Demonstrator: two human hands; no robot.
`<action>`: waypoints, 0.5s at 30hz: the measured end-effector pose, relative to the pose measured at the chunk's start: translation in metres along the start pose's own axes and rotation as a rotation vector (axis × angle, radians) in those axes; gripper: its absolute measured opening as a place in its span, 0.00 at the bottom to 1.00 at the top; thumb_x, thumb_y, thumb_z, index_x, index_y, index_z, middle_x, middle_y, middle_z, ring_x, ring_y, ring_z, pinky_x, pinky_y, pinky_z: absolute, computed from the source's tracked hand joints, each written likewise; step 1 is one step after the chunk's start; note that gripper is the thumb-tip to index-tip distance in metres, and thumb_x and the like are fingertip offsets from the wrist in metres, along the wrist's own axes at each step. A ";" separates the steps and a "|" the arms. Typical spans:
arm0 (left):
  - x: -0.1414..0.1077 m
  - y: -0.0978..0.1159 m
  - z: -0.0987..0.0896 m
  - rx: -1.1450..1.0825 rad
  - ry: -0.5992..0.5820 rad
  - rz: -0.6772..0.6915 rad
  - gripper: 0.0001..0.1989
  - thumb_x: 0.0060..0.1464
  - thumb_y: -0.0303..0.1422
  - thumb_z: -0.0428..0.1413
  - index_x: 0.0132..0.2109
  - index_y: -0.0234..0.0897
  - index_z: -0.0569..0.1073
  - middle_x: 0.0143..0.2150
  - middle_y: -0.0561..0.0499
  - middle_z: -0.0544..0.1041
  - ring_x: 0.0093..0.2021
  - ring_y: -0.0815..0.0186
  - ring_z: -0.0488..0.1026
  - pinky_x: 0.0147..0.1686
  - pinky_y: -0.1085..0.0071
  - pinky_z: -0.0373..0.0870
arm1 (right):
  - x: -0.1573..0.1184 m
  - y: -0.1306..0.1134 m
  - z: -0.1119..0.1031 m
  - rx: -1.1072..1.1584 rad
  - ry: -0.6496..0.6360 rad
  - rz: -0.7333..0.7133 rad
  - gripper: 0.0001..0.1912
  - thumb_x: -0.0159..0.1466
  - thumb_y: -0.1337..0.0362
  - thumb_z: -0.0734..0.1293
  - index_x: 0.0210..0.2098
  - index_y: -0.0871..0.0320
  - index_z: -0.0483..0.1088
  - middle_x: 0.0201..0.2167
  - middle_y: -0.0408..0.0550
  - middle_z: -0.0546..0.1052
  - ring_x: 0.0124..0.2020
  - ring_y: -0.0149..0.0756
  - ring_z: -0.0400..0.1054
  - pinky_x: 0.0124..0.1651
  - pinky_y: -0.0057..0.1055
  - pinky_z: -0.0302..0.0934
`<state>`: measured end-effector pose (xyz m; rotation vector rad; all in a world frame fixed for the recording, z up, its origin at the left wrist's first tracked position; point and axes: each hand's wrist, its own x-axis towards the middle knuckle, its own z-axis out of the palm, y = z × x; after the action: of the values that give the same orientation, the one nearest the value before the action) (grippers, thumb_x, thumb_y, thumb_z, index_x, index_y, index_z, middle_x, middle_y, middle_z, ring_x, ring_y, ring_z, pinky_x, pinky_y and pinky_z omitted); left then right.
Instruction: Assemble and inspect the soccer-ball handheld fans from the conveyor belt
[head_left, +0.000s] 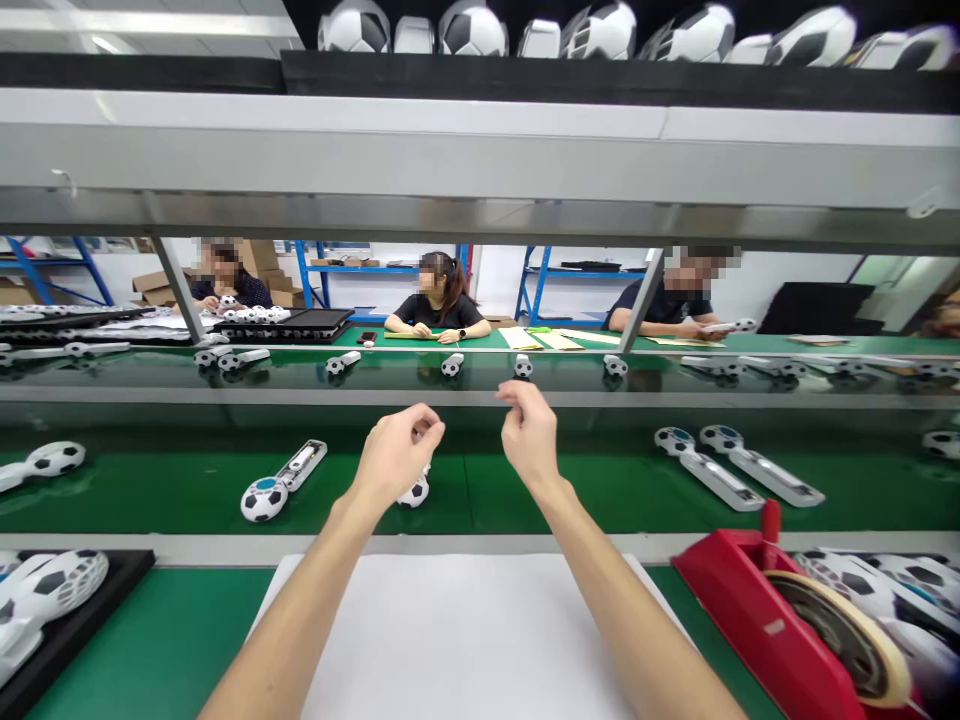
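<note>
White sheet: lies flat on the green bench (202, 620) in front of the person, both forearms reaching across it; sheet (465, 640) otherwise plain.
Left hand: raised (401, 450) beyond the white sheet, left of its middle, over the green belt (469, 500); fingers curled inward, thumb close to the index finger; whether they grasp anything cannot be told.
Half-hidden unit: sits (414, 492) beyond the white sheet, left of its middle, just by the left hand; its soccer-ball pattern shows, the rest is covered, and contact cannot be told.
Right hand: raised (529, 430) beyond the white sheet, right of its middle; fingers loosely bent, thumb apart from the index finger, released, with nothing between them.
Open-handled unit: rests (281, 480) on the belt, beyond the white sheet and to its left, ball head nearer the person, inner parts showing along the handle.
Paired units: lie (720, 480) side by side on the belt, beyond the white sheet and to its right.
Red tape dispenser: stands (772, 610) right of the white sheet, carrying a tape roll (836, 635).
Black tray: left of the white sheet (124, 572), bearing ball-patterned pieces (52, 595).
Co-workers: three people (442, 310) far beyond the white sheet.
</note>
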<state>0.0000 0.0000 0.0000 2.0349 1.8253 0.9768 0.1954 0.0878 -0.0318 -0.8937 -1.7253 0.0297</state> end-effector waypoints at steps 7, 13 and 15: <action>0.011 -0.050 0.059 0.238 -0.259 -0.224 0.24 0.50 0.40 0.64 0.52 0.35 0.71 0.53 0.38 0.70 0.51 0.42 0.73 0.47 0.54 0.69 | -0.035 0.039 0.037 -0.081 -0.707 0.172 0.17 0.67 0.64 0.69 0.55 0.59 0.69 0.57 0.54 0.70 0.57 0.46 0.67 0.59 0.50 0.63; 0.012 -0.049 0.083 0.161 -0.223 -0.228 0.28 0.46 0.29 0.64 0.55 0.34 0.69 0.57 0.38 0.68 0.51 0.49 0.73 0.50 0.55 0.70 | -0.047 0.038 0.049 -0.050 -0.872 0.174 0.33 0.62 0.67 0.72 0.65 0.57 0.61 0.68 0.58 0.58 0.65 0.55 0.57 0.64 0.56 0.55; 0.016 -0.048 0.071 0.061 -0.172 -0.216 0.22 0.48 0.32 0.63 0.52 0.36 0.72 0.54 0.41 0.71 0.49 0.51 0.75 0.47 0.60 0.72 | -0.045 0.036 0.048 -0.010 -0.860 0.169 0.39 0.58 0.69 0.74 0.66 0.57 0.60 0.70 0.60 0.54 0.68 0.57 0.50 0.67 0.55 0.49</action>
<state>0.0059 0.0422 -0.0760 1.8425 1.9509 0.6737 0.1785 0.1073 -0.1025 -1.1200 -2.4220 0.5918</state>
